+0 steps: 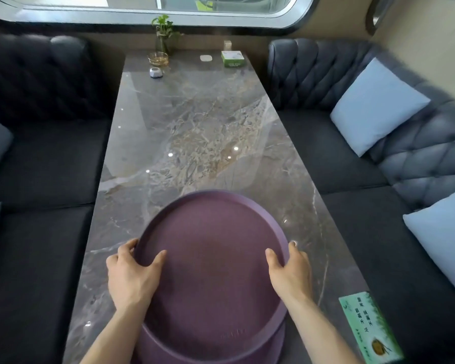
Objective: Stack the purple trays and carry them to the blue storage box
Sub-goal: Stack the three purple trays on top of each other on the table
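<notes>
The round, matte purple plastic tray (210, 261) was held over the near end of the long grey marble-patterned table (194, 132), gripped at its two sides. The left hand (131, 274) was closed on the left rim, thumb lying inside the tray and the fingers curled around the outer edge; the right hand (290, 271) mirrored it on the right rim, thumb inside and fingers wrapped outside. That matched grip looked chosen to keep a wide, shallow thing level while it was moved.

Beneath its near edge showed the rim of a second purple tray (213, 350), offset a little toward the person, so the upper tray sat on or just above the lower one; whether the two were touching could not be told. I judged the stacking to be nearly done, the upper tray needing only to be squared over the lower before both could be lifted together.

No blue storage box was in view, so the carry was not yet begun. Dark tufted sofas (45, 158) with pale blue cushions (376, 106) flanked the table. At its far end, well apart from the trays, stood a small green plant in a glass vase (163, 35) and a green tissue box (233, 59); a green printed card (368, 329) lay near the right forearm, close enough to be brushed during a lift
</notes>
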The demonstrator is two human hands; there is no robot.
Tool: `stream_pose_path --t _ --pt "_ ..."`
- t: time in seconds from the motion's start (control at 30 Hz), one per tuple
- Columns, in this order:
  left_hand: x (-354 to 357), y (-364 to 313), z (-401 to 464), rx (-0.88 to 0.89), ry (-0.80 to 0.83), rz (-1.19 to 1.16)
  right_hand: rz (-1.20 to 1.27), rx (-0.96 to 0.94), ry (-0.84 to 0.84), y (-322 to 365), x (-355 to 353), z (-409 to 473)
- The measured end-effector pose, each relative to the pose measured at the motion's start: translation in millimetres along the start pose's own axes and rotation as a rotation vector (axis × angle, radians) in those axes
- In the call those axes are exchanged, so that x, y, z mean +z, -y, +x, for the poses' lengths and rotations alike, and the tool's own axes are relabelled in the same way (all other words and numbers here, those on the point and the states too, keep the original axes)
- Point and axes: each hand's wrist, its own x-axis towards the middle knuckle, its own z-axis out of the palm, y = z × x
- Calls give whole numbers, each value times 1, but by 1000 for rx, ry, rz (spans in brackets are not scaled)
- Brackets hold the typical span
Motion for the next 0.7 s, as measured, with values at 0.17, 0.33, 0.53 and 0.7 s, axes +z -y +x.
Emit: stream_pose_path --t 0.17,0.33,0.53,0.7 --pt "-17 57 -12 -17 17 196 -102 -5 16 -19 27 -38" --pt "-14 86 -26 32 19 331 -222 -21 -44 -36 41 -56" --pt "-2 93 -32 79 24 378 -255 -39 -145 -53 46 -53" --pt "9 103 -36 112 -11 339 -241 -53 -144 -65 51 -47"
